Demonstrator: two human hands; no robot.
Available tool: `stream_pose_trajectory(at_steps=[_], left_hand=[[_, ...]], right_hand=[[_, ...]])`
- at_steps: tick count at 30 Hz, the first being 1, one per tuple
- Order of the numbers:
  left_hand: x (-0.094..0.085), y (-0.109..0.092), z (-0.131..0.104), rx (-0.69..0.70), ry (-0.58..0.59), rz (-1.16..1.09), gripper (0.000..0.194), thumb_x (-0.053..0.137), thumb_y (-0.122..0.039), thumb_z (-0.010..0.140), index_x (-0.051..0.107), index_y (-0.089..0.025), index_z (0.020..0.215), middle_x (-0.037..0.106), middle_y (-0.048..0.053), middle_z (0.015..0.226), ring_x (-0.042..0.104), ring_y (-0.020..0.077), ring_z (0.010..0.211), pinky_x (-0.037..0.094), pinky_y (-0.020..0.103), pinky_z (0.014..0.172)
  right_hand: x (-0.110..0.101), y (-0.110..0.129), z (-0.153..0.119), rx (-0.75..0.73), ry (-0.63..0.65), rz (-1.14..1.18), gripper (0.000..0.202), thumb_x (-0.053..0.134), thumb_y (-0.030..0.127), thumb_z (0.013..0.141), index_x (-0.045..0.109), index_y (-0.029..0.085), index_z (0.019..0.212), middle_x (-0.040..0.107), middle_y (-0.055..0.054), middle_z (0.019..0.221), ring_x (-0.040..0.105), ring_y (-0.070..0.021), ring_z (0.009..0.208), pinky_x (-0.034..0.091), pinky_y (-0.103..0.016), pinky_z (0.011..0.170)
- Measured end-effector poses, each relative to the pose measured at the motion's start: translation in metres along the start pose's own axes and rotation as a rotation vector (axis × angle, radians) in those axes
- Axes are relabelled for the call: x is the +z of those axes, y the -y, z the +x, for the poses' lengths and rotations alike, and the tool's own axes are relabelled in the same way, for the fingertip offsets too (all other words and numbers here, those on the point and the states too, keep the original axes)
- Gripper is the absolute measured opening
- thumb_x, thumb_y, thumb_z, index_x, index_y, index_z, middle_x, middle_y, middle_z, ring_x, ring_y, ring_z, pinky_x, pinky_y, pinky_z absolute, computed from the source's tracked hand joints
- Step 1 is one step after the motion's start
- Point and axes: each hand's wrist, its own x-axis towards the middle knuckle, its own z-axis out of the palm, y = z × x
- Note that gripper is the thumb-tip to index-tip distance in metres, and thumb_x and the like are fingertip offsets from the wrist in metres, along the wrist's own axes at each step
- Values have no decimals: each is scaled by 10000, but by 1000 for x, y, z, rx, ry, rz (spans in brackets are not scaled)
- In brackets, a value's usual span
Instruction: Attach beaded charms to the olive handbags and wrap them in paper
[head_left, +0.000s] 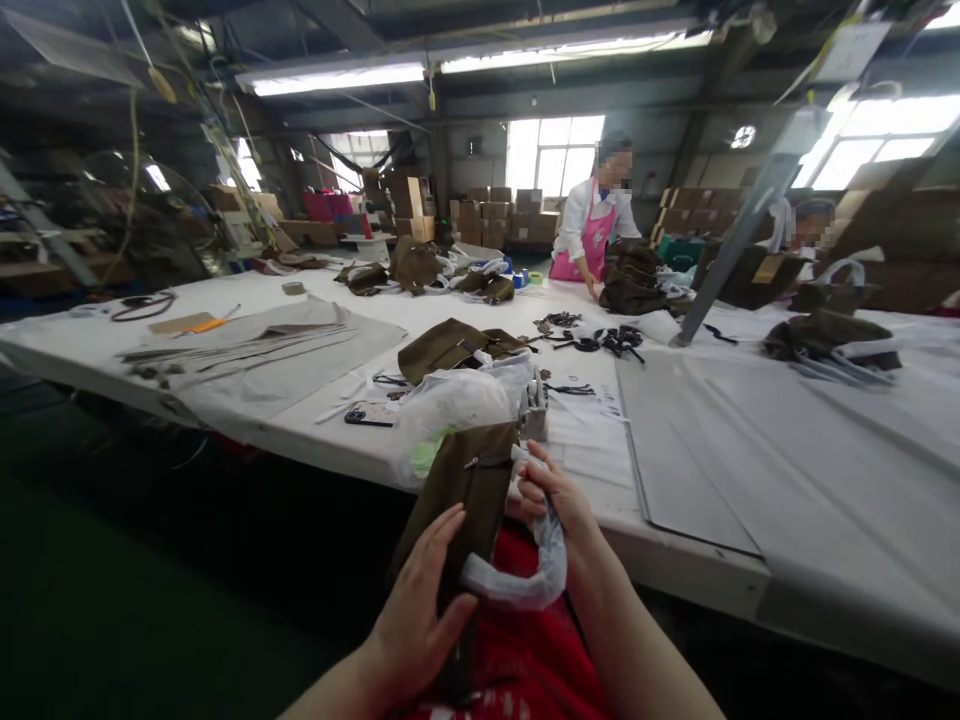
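Observation:
A dark olive-brown bag [471, 468] is held at the table's front edge, close to my body. On its side facing me there is a zipper with a small metal pull. My left hand [424, 585] lies against the bag with fingers stretched out and thumb apart. The fingers of my right hand [551, 490] are curled around the upper end of the bag's handle [551, 565], which is wrapped in white plastic and loops down toward my left hand. Just beyond the bag sits a bundle of clear plastic [457, 405].
Another brown bag [442, 350] lies behind the plastic, with a phone [370, 414] to its left. Black straps [600, 340] are scattered on the white table [337, 385]. A slanted metal post [739, 235] rises at right. A person in a pink apron [596, 235] stands across the table by more bags.

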Motion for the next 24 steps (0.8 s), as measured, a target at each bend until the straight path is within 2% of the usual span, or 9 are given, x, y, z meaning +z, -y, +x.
stream_pose_trajectory(at_steps=[2,5,7,9,11,13,18,21,24], left_hand=[[-10,20,0,-112,-104,-47,541,446,-421,900,426,-211,1398,453,139,1465,407,300,1369,323,504,1152],[-19,66,6,-534,-291,-140,492,451,-469,882,531,-142,1242,554,177,1338,496,301,1290,350,504,1124],[-19,99,19,-839,-345,-271,483,510,-468,848,549,-113,1173,593,197,1273,551,306,1232,399,487,1083],[-15,126,40,-985,-350,-386,464,554,-469,827,569,-91,1096,656,212,1155,644,308,1097,508,461,959],[-11,145,64,-1020,-348,-484,425,564,-478,833,595,-94,1012,708,191,1026,707,279,941,574,402,815],[-7,156,88,-1031,-362,-558,376,565,-473,848,615,-110,933,731,152,937,725,236,845,582,333,732],[8,162,131,-1086,-387,-527,252,598,-364,867,604,-115,827,690,68,722,694,179,696,527,247,589],[24,160,160,-1098,-294,-486,238,556,-333,916,614,-102,923,676,53,794,664,152,698,534,266,612],[38,159,195,-1092,-171,-448,281,558,-353,927,601,-133,1097,659,64,1014,650,162,833,561,343,729]], right_hand=[[-11,6,3,20,26,-37,488,759,118,669,522,223,1082,595,47,695,379,-19,399,275,-87,321],[-30,11,11,20,33,-74,465,759,137,672,530,228,1065,598,43,695,372,-26,396,263,-89,302],[-43,14,19,39,22,-92,430,748,149,695,529,239,1054,592,47,691,360,-25,394,261,-84,300],[-56,17,27,70,6,-110,404,730,160,727,523,250,1062,588,54,692,354,-21,396,274,-79,309],[-68,20,33,109,21,-147,407,737,180,730,517,254,1065,594,56,696,349,-15,385,276,-81,310],[-79,25,34,132,88,-205,403,761,214,712,516,248,1030,615,49,700,329,-5,343,263,-93,296],[-109,48,16,131,270,-291,389,818,311,663,494,241,867,590,57,553,244,2,251,190,-111,265],[-117,62,0,95,230,-298,420,848,345,599,496,273,818,518,72,483,259,-20,252,198,-133,280],[-107,64,-15,31,124,-299,423,858,357,561,514,312,804,454,77,467,275,-39,268,185,-154,301]])
